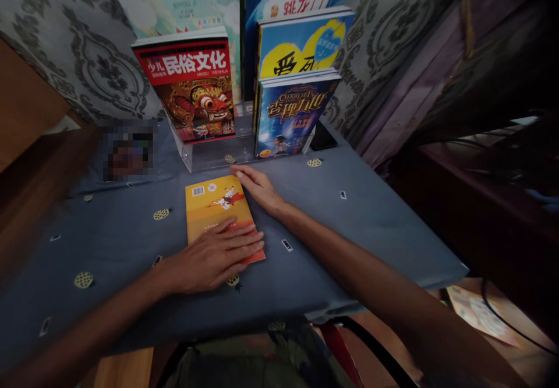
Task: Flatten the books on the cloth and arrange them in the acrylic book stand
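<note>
An orange and yellow book [216, 204] lies flat, back cover up, on the blue-grey tablecloth [349, 225]. My left hand [213, 257] rests flat on the book's near half, fingers stretched out together. My right hand [257, 187] lies with its fingers extended along the book's far right corner, touching its edge. Neither hand grips anything.
A clear acrylic stand [205, 155] at the table's far side holds a red magazine [190, 85] and several blue books [292, 111]. Taller books lean against the patterned wall behind. A dark phone-like object [323, 137] lies right of the stand. The table edge drops off on the right.
</note>
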`<state>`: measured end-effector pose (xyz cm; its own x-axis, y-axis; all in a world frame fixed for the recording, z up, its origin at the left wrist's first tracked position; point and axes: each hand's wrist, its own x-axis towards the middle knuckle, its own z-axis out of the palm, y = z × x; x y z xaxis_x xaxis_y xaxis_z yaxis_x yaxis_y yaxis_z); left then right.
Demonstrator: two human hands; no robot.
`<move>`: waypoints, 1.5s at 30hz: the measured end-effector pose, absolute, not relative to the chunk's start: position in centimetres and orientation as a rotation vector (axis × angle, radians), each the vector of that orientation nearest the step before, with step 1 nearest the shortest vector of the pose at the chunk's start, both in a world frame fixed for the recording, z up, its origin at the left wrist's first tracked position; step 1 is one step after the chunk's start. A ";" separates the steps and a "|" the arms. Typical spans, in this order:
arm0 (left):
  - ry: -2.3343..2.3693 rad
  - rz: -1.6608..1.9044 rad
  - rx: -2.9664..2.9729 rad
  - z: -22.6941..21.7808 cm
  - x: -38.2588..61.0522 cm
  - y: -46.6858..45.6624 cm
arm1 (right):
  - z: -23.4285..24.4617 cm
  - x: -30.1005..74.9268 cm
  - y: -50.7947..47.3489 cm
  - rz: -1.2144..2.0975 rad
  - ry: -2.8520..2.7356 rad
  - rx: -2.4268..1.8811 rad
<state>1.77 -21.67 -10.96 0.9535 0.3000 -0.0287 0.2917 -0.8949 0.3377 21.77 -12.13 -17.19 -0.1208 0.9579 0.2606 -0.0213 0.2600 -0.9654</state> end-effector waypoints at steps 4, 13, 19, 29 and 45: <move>0.412 0.015 2.761 -11.1 1.6 -22.7 | -17.2 21.7 -12.2 1.079 -1.431 -0.984; 0.407 0.055 2.782 -12.0 1.4 -23.1 | -16.2 21.6 -13.5 0.884 -1.680 -1.066; 0.483 0.037 2.766 -11.8 1.6 -23.8 | -16.1 21.5 -13.7 0.880 -1.639 -1.039; 1.101 0.310 2.605 -13.8 5.0 -22.2 | -16.9 21.9 -12.6 1.094 -1.364 -0.998; 0.563 -0.031 2.896 -10.8 -2.6 -18.3 | -16.8 21.9 -12.4 1.172 -1.392 -0.957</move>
<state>-2.60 -18.33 -10.75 0.9277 0.3690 -0.0566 0.3730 -0.9097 0.1828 21.94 -12.37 -16.83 -0.1486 0.9664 0.2097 -0.0427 0.2056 -0.9777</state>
